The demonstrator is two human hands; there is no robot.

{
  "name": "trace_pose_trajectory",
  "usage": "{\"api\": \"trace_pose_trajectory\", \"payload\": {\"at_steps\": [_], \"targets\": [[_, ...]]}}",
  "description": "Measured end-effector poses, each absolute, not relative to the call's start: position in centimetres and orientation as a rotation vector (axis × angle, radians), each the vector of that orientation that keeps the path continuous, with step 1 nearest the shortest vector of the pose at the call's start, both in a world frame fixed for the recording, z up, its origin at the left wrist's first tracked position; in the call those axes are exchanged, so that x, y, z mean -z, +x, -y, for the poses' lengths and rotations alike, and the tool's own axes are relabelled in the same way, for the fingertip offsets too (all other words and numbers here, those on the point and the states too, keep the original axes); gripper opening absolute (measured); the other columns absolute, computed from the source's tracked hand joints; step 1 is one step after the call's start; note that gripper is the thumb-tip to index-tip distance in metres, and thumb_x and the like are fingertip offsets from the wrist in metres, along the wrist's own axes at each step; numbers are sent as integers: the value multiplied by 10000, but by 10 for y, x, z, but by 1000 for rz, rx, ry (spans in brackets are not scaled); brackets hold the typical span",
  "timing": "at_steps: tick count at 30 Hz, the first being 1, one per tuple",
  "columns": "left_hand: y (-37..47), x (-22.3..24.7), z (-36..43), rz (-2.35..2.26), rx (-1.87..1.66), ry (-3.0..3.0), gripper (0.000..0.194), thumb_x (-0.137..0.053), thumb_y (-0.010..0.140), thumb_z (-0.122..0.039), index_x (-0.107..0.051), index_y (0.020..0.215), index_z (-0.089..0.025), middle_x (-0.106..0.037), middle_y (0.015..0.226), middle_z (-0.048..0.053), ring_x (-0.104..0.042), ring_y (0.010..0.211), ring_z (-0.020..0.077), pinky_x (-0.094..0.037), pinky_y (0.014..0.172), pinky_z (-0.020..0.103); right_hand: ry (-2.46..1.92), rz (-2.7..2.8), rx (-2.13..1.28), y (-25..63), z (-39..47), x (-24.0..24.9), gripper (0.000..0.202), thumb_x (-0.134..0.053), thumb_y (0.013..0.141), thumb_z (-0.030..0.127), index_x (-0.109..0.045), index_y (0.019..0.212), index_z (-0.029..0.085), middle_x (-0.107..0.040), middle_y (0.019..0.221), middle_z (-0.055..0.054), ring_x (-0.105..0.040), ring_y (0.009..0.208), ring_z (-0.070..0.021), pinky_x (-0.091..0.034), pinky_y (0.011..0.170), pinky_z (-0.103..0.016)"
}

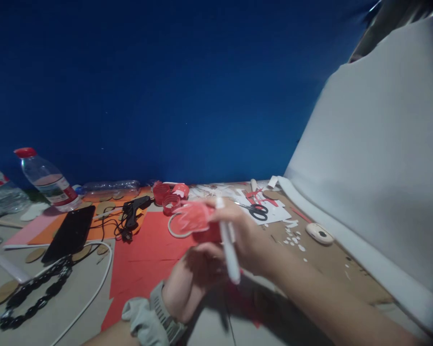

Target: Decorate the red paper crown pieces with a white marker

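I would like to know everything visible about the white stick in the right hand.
The white stick is slim, straight and pen-like, perhaps plastic; blur hides fine details. The right hand seems to grip it. It slants steeply in the picture, upper end slightly to the left, lower end looking rounded. A small red patch shows beside the lower end; whether it belongs to the stick, I cannot tell.

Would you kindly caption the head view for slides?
Right hand holding a slim white stick beside a jagged red piece, left hand nearby.

A deep blue wall (202, 96) stands dimly lit behind a grey table (70, 300), a pale panel (375, 144) sloping at right
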State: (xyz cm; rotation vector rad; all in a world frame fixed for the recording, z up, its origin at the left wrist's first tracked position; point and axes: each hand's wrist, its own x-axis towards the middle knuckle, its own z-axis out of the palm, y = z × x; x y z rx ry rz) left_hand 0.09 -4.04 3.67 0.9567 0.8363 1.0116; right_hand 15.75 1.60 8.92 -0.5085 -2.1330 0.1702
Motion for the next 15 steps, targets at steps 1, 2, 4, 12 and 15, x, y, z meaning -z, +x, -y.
{"api": "trace_pose_trajectory", "payload": {"at_steps": [1, 2, 4, 12, 15], "targets": [[2, -36, 28, -842, -1002, 950, 278, -512, 967, -368, -604, 1086, -134, -653, 1022, 75, -653, 894, 190, -561, 788, 381, -693, 2022, -194, 171, -18, -83, 424, -706, 849, 370, -437, 1161, 269, -605, 1167, -112, -624, 1081, -268, -523, 916, -444], [3, -34, 18, -858, -1001, 949, 254, -480, 973, -351, -590, 1046, -134, -646, 959, 67, -650, 853, 182, -556, 771, 373, -850, 2002, -237, 183, -20, -75, 412, -704, 850, 351, -424, 1141, 273, -598, 1165, -108, -633, 1054, -265, -527, 901, -448], [3, -31, 10, -920, -1046, 980, 192, -471, 956, -317, -554, 1022, -157, -619, 934, 59, -637, 820, 177, -538, 777, 371, -1056, 1981, -327, 202, -23, -58, 412, -683, 856, 360, -395, 1135, 265, -580, 1185, -118, -620, 1087, -280, -508, 929, -487], [-1, -5, 21, -1151, -970, 1620, 891, -828, 687, -386, -345, 1423, -243, -426, 1468, 138, -400, 1363, 347, -320, 1128, 512, -975, 2193, -583, 212, -23, -6, 528, -784, 750, 433, -468, 1140, 269, -611, 1271, -112, -630, 1136, -287, -512, 953, -455], [1, 2, 17, -1057, -902, 1677, 789, -819, 698, -386, -439, 1376, -255, -548, 1374, 126, -506, 1280, 353, -401, 1070, 521, -1013, 2193, -705, 211, -17, -5, 605, -805, 707, 487, -490, 1169, 258, -602, 1298, -128, -614, 1167, -308, -499, 970, -456]]}}
